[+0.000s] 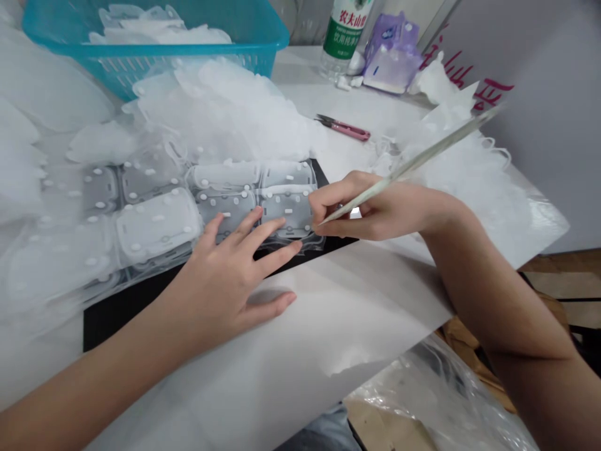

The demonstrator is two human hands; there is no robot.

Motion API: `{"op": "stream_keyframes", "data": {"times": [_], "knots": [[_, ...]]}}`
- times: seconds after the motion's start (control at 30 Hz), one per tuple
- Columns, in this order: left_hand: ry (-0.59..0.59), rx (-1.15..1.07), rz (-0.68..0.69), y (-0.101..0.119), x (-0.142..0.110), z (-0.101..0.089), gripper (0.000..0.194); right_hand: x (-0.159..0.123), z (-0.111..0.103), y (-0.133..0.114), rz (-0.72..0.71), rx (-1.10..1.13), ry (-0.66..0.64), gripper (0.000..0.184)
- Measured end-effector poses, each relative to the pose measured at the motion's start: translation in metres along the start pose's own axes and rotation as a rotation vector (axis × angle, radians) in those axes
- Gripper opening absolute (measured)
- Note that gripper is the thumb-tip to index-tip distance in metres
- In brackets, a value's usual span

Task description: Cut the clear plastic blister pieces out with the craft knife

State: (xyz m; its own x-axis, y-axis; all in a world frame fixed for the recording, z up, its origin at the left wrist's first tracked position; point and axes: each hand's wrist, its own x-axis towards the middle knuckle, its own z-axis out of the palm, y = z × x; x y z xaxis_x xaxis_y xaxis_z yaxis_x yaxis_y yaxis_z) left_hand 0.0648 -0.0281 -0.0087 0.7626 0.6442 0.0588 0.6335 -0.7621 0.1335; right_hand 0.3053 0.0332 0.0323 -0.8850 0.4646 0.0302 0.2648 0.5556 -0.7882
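My left hand (225, 269) lies flat with its fingers spread over stacked clear plastic sheets of translucent white moulded pieces (288, 210). The sheets rest on a black mat (131, 316). At their right end my right hand (361, 203) is closed on long, pale, pointed tweezers (413, 163). The tweezers' tip points down and left toward the fingertips, close to the sheets' right edge. Whether the tip touches a piece, I cannot tell. Another moulded piece (159, 224) lies left of my left hand's fingers.
Behind the sheets stands a blue basket (188, 53) of white pieces, with a heap of translucent pieces (225, 113) before it. Pink-handled thread snips (345, 127), a water bottle (345, 37) and a purple tissue pack (393, 53) are farther back. Loose translucent scraps (464, 181) lie right.
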Motion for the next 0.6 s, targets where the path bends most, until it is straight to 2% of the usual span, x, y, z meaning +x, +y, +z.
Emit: {"op": "stream_keyframes", "data": {"times": [0.4, 0.6], "knots": [[0.022, 0.018, 0.020, -0.0011, -0.0018, 0.0029, 0.048, 0.0039, 0.0074, 0.0028, -0.053, 0.044, 0.034, 0.019], [-0.002, 0.008, 0.002, 0.0003, -0.0008, 0.0022, 0.046, 0.0030, 0.0045, 0.0013, -0.026, 0.038, 0.020, 0.020]]}}
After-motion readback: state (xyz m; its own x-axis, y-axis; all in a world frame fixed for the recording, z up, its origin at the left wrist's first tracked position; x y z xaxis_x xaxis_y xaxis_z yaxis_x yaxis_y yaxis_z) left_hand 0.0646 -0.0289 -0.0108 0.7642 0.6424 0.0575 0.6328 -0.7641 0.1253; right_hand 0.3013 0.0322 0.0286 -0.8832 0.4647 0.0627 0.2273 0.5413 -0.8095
